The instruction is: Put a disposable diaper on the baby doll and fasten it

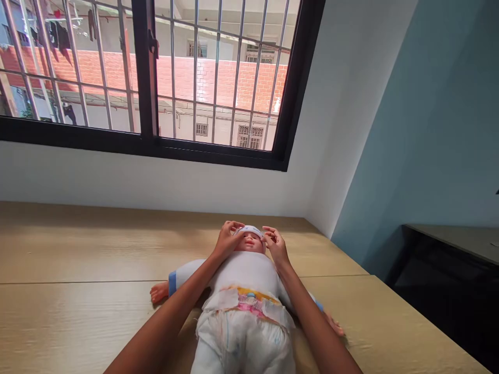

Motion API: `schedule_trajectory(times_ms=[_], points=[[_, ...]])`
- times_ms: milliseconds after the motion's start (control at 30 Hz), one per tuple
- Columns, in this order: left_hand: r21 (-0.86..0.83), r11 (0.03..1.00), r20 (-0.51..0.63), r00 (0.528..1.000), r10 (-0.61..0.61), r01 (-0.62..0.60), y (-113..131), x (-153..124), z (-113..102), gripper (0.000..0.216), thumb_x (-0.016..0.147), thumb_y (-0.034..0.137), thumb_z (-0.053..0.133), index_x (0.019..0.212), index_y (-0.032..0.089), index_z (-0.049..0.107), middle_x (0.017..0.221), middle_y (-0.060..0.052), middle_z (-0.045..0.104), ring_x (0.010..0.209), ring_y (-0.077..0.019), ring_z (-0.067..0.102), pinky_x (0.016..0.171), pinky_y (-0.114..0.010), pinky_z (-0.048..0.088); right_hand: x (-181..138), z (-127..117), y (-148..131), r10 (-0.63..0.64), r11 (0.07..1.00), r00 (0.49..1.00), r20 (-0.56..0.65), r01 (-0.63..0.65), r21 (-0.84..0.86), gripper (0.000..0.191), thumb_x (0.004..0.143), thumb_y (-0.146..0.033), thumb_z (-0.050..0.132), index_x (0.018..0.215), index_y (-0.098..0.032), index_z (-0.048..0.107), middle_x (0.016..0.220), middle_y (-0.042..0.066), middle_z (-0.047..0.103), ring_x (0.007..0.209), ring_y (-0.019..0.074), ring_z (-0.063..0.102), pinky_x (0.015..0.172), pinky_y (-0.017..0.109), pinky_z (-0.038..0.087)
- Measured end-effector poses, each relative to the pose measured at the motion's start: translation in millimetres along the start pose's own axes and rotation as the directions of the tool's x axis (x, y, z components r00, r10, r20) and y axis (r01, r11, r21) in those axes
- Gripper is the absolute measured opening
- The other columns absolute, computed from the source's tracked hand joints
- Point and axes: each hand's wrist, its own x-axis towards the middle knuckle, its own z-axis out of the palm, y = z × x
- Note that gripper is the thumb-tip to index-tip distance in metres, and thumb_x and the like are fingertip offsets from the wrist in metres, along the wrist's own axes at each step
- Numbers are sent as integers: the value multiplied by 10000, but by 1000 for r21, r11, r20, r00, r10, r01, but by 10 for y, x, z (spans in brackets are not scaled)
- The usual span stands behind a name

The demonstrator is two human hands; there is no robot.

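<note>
A baby doll (247, 272) lies on its back on the wooden table, with its head at the far end and its arms spread out. It wears a white top with blue cuffs and a white diaper (245, 332) with a coloured waistband. On its head is a white baby hat (251, 229) with small dark print, its edge just above the eyes. My left hand (229, 240) is closed at the hat's left edge, the thumb toward the doll's face. At the right edge, my right hand (276, 245) has its fingers bent and pinched against the hat.
The light wooden table (78, 244) runs up to a white wall, with a seam across it. Above stands a black-framed window (148, 78) with metal bars. A dark desk (452, 244) is at the right by a blue wall, beyond the table's slanting right edge.
</note>
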Motion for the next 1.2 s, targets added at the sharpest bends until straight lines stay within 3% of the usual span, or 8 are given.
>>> schedule_trajectory(times_ms=[133,500,667,933,1200], points=[[35,997,9,997,70,-71,40,-43,-38,207,906,315,598,1009,139,629,1104,-68,629,995,-188,607,890,-405,519,-34,26,-29,-46,999,998,33,46,3,313,622,-369,634,874,-190,684,816,57,683,743,204,618,699,320,494],[65,992,-44,993,113,-111,-41,-13,5,220,915,329,585,1005,132,621,1036,-59,637,926,-171,620,828,-373,539,-39,34,-11,-131,986,991,24,133,-103,234,672,-341,625,832,-185,693,881,78,695,810,222,598,723,329,478],[56,992,-40,993,115,-112,-46,-8,1,233,924,343,570,1015,134,619,1013,-55,642,894,-163,623,819,-368,539,-30,39,1,-154,983,988,32,156,-100,263,715,-394,593,845,-183,680,897,84,697,802,222,604,718,329,482],[49,996,-4,997,72,-72,-85,-7,18,240,922,334,571,1066,147,614,1144,-79,613,1024,-197,599,907,-421,512,-56,49,-29,-186,974,982,39,190,-126,252,687,-355,611,861,-185,675,791,50,667,749,203,581,692,316,475],[-8,998,-23,998,58,-58,-70,-39,-7,248,930,341,558,1069,143,611,1113,-75,625,989,-188,612,879,-406,526,-50,39,-17,-211,961,977,35,214,-176,219,705,-358,592,830,-199,675,878,67,674,802,214,591,714,319,479]])
